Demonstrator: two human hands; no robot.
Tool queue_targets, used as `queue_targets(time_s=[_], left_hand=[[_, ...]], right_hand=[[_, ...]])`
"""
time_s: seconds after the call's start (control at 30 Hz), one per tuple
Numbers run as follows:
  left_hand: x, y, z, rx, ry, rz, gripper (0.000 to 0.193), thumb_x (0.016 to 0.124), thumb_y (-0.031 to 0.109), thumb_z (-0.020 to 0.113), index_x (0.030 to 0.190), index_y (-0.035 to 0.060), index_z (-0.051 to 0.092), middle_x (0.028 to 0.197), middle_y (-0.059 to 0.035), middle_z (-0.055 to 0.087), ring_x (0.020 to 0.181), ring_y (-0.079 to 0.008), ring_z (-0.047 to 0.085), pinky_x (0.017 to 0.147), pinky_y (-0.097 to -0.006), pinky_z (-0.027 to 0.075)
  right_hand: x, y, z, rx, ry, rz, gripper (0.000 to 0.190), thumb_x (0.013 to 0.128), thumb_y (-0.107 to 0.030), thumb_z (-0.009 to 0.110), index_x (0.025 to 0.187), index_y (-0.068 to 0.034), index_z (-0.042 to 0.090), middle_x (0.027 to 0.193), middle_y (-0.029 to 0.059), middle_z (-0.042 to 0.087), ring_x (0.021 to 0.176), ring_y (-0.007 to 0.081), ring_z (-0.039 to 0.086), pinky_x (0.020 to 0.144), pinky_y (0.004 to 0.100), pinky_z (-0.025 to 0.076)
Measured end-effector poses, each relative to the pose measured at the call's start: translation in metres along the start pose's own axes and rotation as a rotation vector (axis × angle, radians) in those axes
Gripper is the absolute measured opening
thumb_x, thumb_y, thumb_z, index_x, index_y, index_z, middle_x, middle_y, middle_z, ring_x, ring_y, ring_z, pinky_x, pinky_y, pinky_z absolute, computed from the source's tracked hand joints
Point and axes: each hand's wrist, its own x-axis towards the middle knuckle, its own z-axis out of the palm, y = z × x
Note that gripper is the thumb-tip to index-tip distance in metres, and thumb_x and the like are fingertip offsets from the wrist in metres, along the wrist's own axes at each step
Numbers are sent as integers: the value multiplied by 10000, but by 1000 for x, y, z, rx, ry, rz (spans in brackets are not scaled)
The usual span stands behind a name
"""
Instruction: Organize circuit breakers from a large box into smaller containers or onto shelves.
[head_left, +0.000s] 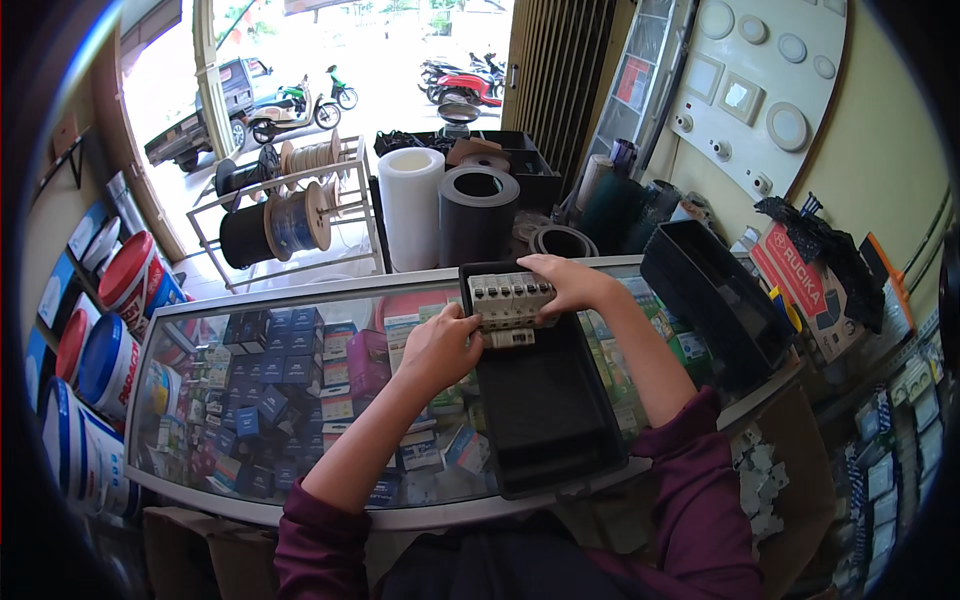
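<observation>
A long black plastic tray lies on the glass display counter. At its far end is a row of several white miniature circuit breakers with dark toggles. My left hand grips the near left corner of the row, thumb and fingers against it. My right hand is wrapped around the row's right end. Just on the near side of the row, a further white breaker lies in the tray, close to my left fingertips. The undersides of the breakers are hidden.
Stacked black plastic trays stand on the counter at the right, beside a printed cardboard box. Small boxes fill the glass display counter. Behind it stand a white roll, a black roll and a rack of cable spools.
</observation>
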Motion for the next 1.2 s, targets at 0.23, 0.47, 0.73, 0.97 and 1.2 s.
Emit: queue_targets(time_s=[0.23,0.47,0.73,0.97,1.2], left_hand=[[1,0,-4,33,52,32,270,800,246,541,1003,116,662,854,-113,554,774,-286,600,682,-391,483],[-1,-3,0,-16,53,44,220,798,248,547,922,117,673,844,-110,551,757,-290,597,674,-392,484],[0,-3,1,-17,37,11,217,797,241,543,926,114,664,861,-112,561,780,-296,601,684,-403,484],[0,0,2,-7,89,3,253,797,277,582,986,128,659,882,-104,587,775,-293,612,675,-393,487],[-1,1,-2,4,73,-10,249,796,279,582,972,129,676,860,-100,590,758,-290,613,676,-395,486]], right_hand=[[-21,-35,-12,-218,56,114,873,550,-361,807,1280,-81,419,1294,145,447,1242,288,392,1012,398,325],[-37,-91,0,-91,-64,-108,577,603,-422,754,1034,-96,554,992,51,594,965,250,571,808,374,414],[-20,-73,8,6,-30,-16,351,638,-311,737,870,-77,617,873,61,604,870,245,599,733,377,466],[-13,-56,15,65,251,-138,241,675,-114,701,887,-43,611,891,98,562,827,292,591,708,377,477],[-13,-57,20,45,172,-101,276,644,-78,706,874,-28,561,886,108,550,813,305,584,707,383,477]])
